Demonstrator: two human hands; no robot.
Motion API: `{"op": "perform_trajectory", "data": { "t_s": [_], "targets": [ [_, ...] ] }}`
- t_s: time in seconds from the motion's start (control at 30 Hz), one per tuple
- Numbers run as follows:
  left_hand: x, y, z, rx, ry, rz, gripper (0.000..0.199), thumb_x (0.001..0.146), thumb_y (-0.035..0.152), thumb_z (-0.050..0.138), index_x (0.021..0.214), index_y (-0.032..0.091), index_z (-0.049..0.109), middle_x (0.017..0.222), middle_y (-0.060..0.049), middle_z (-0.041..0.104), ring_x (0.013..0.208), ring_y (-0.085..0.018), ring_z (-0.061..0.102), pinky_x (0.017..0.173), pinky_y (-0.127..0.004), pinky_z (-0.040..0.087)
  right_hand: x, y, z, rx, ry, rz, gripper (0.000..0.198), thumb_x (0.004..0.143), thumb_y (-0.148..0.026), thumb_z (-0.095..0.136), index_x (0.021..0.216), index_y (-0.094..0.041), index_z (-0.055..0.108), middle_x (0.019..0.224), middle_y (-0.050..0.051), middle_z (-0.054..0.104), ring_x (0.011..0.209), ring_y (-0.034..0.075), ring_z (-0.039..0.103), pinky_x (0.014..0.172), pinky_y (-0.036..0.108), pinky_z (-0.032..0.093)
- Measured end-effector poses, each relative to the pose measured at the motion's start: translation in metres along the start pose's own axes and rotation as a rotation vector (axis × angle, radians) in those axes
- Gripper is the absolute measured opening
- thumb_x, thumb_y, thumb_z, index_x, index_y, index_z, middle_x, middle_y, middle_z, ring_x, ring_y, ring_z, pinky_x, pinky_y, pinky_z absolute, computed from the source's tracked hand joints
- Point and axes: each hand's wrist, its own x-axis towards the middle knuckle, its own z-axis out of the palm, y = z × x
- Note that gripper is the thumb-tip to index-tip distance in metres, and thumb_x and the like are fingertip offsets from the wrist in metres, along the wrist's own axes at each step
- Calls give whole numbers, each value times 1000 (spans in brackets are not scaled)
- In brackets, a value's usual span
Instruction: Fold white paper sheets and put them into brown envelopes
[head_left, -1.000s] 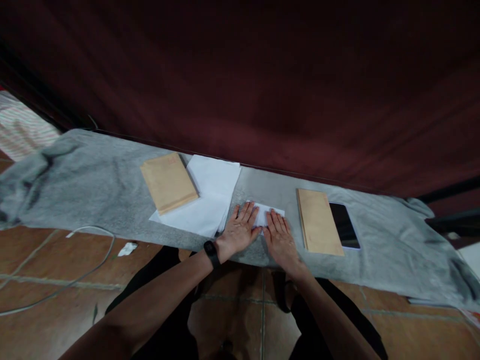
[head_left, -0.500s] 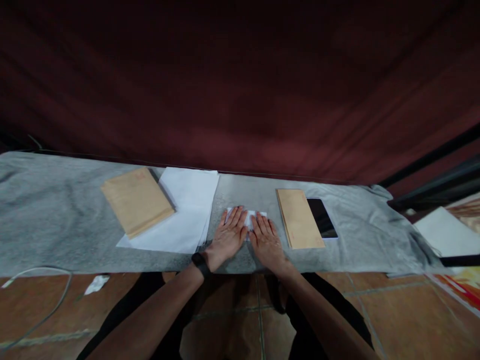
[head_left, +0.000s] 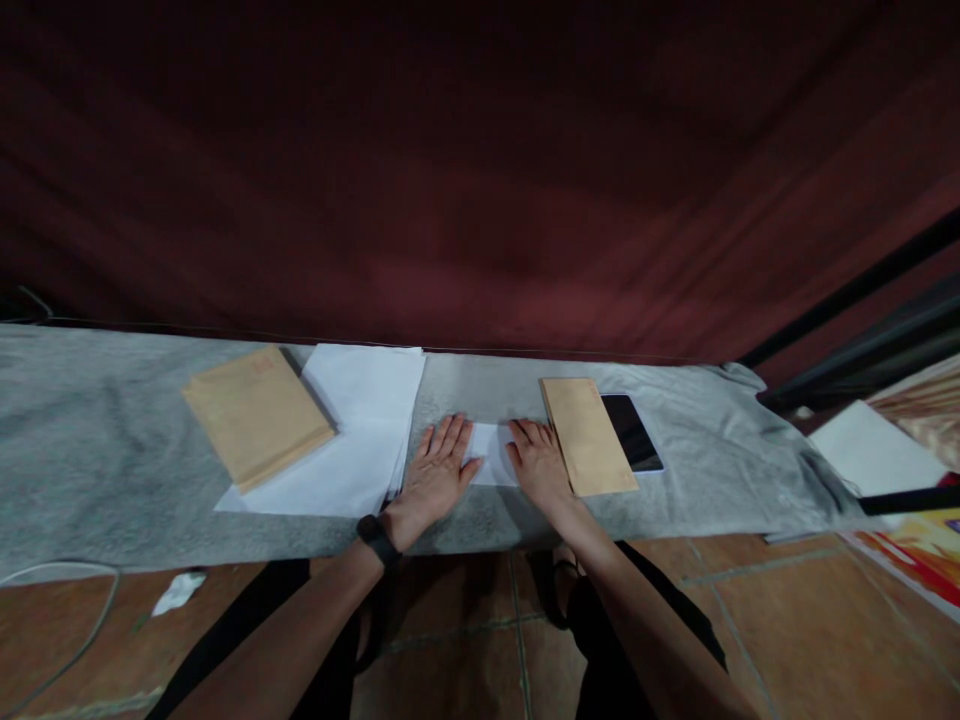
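A folded white sheet of paper lies flat on the grey cloth, between and partly under my two hands. My left hand rests palm down over its left end, fingers stretched out and apart. Flat on the right end is my right hand, its fingers extended and slightly spread. Its outer side is close against a small stack of brown envelopes; whether it touches them I cannot tell. Neither hand grips anything. The parts of the paper under my palms and fingers are hidden.
A thicker pile of brown envelopes sits at the left, overlapping loose white sheets. The right-hand envelopes partly cover a dark-screened phone. Grey cloth covers the narrow surface. Behind it hangs a dark red curtain; a cable lies lower left.
My hands have slid apart, the left one leftward and the right one rightward toward the envelopes. More of the folded paper shows between them. The view has shifted slightly.
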Motion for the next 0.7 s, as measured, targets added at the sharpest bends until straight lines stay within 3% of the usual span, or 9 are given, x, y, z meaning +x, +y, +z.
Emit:
{"op": "perform_trajectory", "data": {
  "t_s": [0.17, 0.27, 0.4, 0.5, 0.57, 0.63, 0.7],
  "targets": [
    [0, -3, 3, -4, 16, -10, 60, 100, 47, 38, 150, 14, 43, 160, -16, 36, 151, -31, 28, 121, -51, 27, 9, 0, -4, 21, -25, 41, 42, 97, -25, 49, 138, -21, 58, 126, 13, 64, 118, 30, 55, 109, 48, 39],
    [1, -3, 2, -30, 16, -17, 60, 100, 47, 40, 151, 14, 42, 160, -17, 35, 151, -32, 27, 120, -52, 28, 13, 3, -7, 96, -30, 99, 33, 95, -19, 49, 123, -22, 67, 117, 11, 66, 112, 27, 58, 101, 41, 46],
    [8, 0, -6, -113, 61, -11, 61, 101, 43, 40, 154, 12, 35, 159, -17, 37, 151, -32, 26, 120, -56, 26, 19, 9, -11, 360, -19, 97, 27, 93, -15, 48, 104, -22, 72, 107, 8, 67, 96, 21, 64, 89, 33, 51],
    [18, -3, -15, -223, 149, -3, 56, 99, 34, 45, 150, 12, 40, 154, -17, 44, 148, -31, 33, 120, -55, 28, 21, 15, -11, 607, -53, 113, 23, 91, -18, 50, 99, -21, 71, 93, 3, 70, 82, 18, 66, 77, 29, 52],
    [25, -10, -19, -348, 177, -47, 48, 95, 28, 49, 140, 14, 52, 142, -16, 57, 135, -30, 50, 113, -49, 40, 21, 18, -10, 729, -84, 139, 20, 88, -20, 51, 96, -22, 70, 84, 0, 70, 76, 17, 65, 71, 27, 50],
    [31, -20, -19, -518, 148, -136, 35, 89, 24, 52, 120, 17, 66, 118, -12, 69, 107, -25, 66, 94, -40, 54, 21, 19, -9, 808, -94, 156, 19, 86, -23, 53, 92, -22, 70, 82, -1, 71, 75, 17, 65, 69, 26, 50],
    [35, -29, -17, -695, 90, -234, 22, 85, 24, 55, 98, 19, 72, 91, -6, 72, 78, -20, 67, 72, -32, 55, 20, 20, -8, 846, -93, 166, 18, 85, -24, 54, 90, -22, 71, 83, 0, 72, 77, 17, 66, 69, 26, 50]
  ]
}}
